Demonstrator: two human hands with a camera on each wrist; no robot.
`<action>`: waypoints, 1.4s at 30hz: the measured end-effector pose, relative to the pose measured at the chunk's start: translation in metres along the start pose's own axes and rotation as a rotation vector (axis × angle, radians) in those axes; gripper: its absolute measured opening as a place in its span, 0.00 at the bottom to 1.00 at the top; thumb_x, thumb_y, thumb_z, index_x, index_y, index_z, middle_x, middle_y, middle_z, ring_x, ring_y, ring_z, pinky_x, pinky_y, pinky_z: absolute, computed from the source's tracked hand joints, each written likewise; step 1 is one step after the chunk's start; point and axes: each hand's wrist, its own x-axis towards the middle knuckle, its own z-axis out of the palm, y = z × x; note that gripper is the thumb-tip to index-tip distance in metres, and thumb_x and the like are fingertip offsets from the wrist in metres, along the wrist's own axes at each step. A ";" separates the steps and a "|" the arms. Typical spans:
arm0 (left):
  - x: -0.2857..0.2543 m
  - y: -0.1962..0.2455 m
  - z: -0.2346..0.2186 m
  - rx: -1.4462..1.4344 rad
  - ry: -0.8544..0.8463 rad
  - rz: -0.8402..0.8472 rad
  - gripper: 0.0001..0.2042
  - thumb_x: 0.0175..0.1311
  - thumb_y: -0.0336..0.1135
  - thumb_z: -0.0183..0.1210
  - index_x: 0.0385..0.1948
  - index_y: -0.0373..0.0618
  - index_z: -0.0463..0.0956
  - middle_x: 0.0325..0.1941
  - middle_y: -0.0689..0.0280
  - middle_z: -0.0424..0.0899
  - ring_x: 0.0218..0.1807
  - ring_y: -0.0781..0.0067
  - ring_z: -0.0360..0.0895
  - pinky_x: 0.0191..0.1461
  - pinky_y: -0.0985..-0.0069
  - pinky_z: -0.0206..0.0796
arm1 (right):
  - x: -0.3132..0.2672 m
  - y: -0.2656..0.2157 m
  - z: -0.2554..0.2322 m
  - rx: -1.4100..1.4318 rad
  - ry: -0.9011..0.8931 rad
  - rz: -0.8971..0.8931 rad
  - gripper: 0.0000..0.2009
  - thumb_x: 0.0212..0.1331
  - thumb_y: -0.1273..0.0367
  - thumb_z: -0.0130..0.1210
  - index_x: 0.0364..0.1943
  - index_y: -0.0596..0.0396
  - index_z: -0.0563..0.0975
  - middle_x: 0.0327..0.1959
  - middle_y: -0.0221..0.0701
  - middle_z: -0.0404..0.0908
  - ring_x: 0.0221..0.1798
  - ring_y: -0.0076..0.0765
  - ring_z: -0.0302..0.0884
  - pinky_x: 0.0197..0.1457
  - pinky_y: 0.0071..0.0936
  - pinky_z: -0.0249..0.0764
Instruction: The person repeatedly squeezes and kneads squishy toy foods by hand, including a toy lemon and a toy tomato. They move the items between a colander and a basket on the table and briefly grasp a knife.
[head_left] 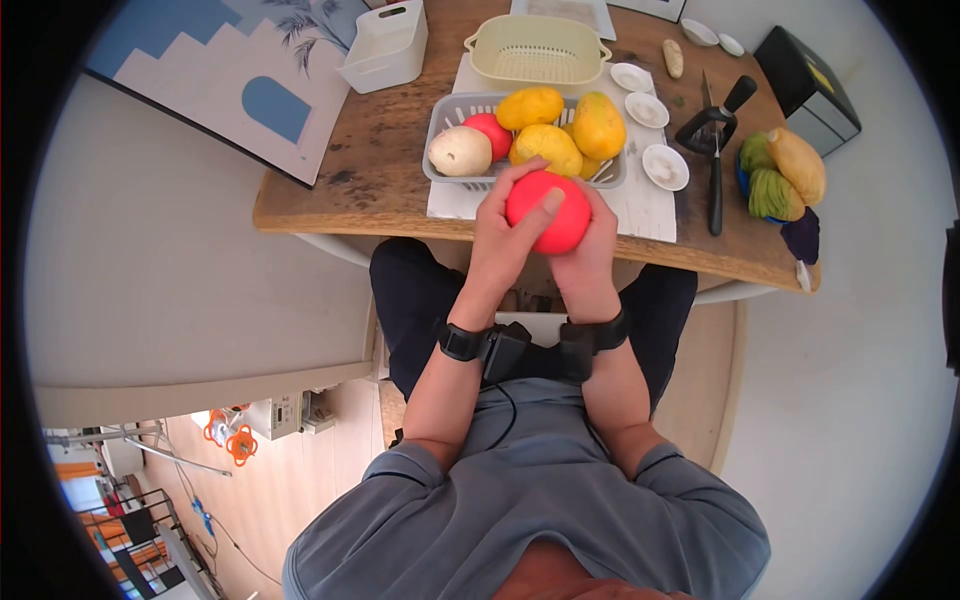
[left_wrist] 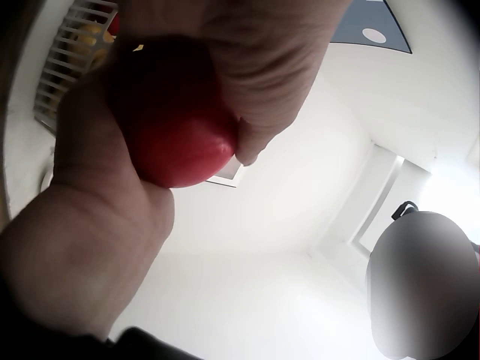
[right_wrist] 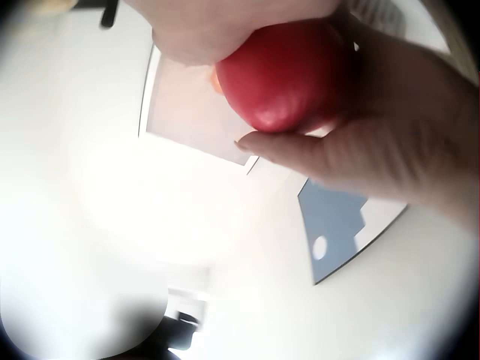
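Note:
A smooth, round red object [head_left: 562,222] is held between both hands over the table's front edge in the head view. The left hand [head_left: 497,232] grips it from the left, thumb lying across its upper face. On the other side the right hand [head_left: 590,258] cups it, with its fingers partly hidden. Both wrist views show the red object [left_wrist: 184,146] [right_wrist: 285,79] enclosed by the hands. Just beyond them, a grey basket [head_left: 437,118] contains a white oval item [head_left: 460,151], another red item [head_left: 489,134] and several yellow fruits [head_left: 598,125].
Behind the basket stands a cream colander [head_left: 540,50], with a white bin [head_left: 388,48] to its left. Several small white dishes [head_left: 665,167] line the right side. Farther right are a black-handled tool [head_left: 708,130], a knife [head_left: 716,195] and green and tan produce [head_left: 775,190].

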 end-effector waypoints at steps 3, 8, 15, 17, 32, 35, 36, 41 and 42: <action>0.003 -0.010 -0.002 -0.300 0.087 -0.083 0.16 0.68 0.39 0.53 0.51 0.39 0.72 0.52 0.63 0.77 0.53 0.76 0.72 0.58 0.76 0.65 | -0.005 0.012 0.007 -0.444 -0.059 -0.387 0.13 0.65 0.66 0.47 0.43 0.64 0.74 0.47 0.40 0.78 0.48 0.39 0.76 0.54 0.35 0.72; -0.003 -0.008 -0.001 -0.355 0.169 -0.135 0.16 0.71 0.41 0.48 0.50 0.38 0.72 0.49 0.62 0.77 0.50 0.76 0.74 0.55 0.77 0.67 | -0.015 0.014 0.017 -1.287 -0.293 -1.349 0.16 0.58 0.66 0.54 0.43 0.67 0.75 0.48 0.48 0.77 0.49 0.52 0.75 0.55 0.39 0.70; 0.000 -0.005 0.001 -0.409 0.035 -0.203 0.19 0.74 0.45 0.42 0.53 0.39 0.70 0.51 0.64 0.76 0.52 0.75 0.74 0.58 0.74 0.66 | -0.003 0.001 0.005 -0.439 -0.078 -0.556 0.14 0.65 0.66 0.47 0.42 0.64 0.76 0.41 0.42 0.81 0.44 0.41 0.79 0.53 0.35 0.73; -0.003 -0.002 0.004 -0.449 -0.013 -0.210 0.19 0.74 0.46 0.43 0.55 0.40 0.68 0.53 0.64 0.75 0.54 0.75 0.73 0.60 0.73 0.65 | -0.004 -0.008 0.006 -0.298 -0.115 -0.428 0.15 0.67 0.65 0.43 0.42 0.64 0.76 0.43 0.41 0.80 0.45 0.39 0.78 0.54 0.33 0.72; -0.006 0.006 0.008 -0.209 0.103 -0.159 0.22 0.73 0.49 0.42 0.55 0.41 0.70 0.55 0.63 0.73 0.57 0.75 0.68 0.63 0.75 0.60 | -0.013 0.006 0.015 -1.186 -0.394 -1.436 0.15 0.60 0.66 0.51 0.42 0.68 0.75 0.44 0.46 0.79 0.48 0.55 0.75 0.58 0.42 0.66; -0.003 -0.004 0.002 -0.248 0.046 -0.173 0.21 0.74 0.47 0.41 0.56 0.42 0.68 0.55 0.62 0.73 0.58 0.75 0.68 0.63 0.76 0.61 | -0.006 0.007 0.003 -0.974 -0.183 -1.224 0.13 0.64 0.69 0.47 0.44 0.67 0.74 0.44 0.44 0.79 0.47 0.44 0.76 0.54 0.33 0.71; -0.003 -0.003 0.006 -0.290 0.034 -0.149 0.20 0.74 0.46 0.42 0.57 0.41 0.68 0.55 0.62 0.73 0.58 0.75 0.68 0.64 0.75 0.60 | -0.009 0.006 0.007 -0.974 -0.183 -1.224 0.13 0.64 0.69 0.47 0.44 0.67 0.74 0.44 0.44 0.79 0.47 0.44 0.76 0.54 0.33 0.71; -0.002 0.003 0.015 -0.398 0.067 -0.142 0.17 0.72 0.39 0.48 0.56 0.39 0.69 0.53 0.60 0.75 0.55 0.76 0.70 0.61 0.79 0.61 | -0.008 0.003 0.008 -0.151 -0.118 -0.407 0.14 0.67 0.65 0.44 0.45 0.64 0.74 0.46 0.38 0.78 0.48 0.33 0.75 0.54 0.28 0.71; -0.001 0.002 0.011 -0.494 0.041 -0.140 0.16 0.72 0.38 0.49 0.55 0.40 0.69 0.53 0.61 0.75 0.55 0.76 0.70 0.61 0.79 0.62 | -0.009 0.004 0.009 -0.178 -0.136 -0.396 0.14 0.68 0.65 0.44 0.45 0.63 0.74 0.47 0.38 0.78 0.48 0.33 0.75 0.55 0.28 0.71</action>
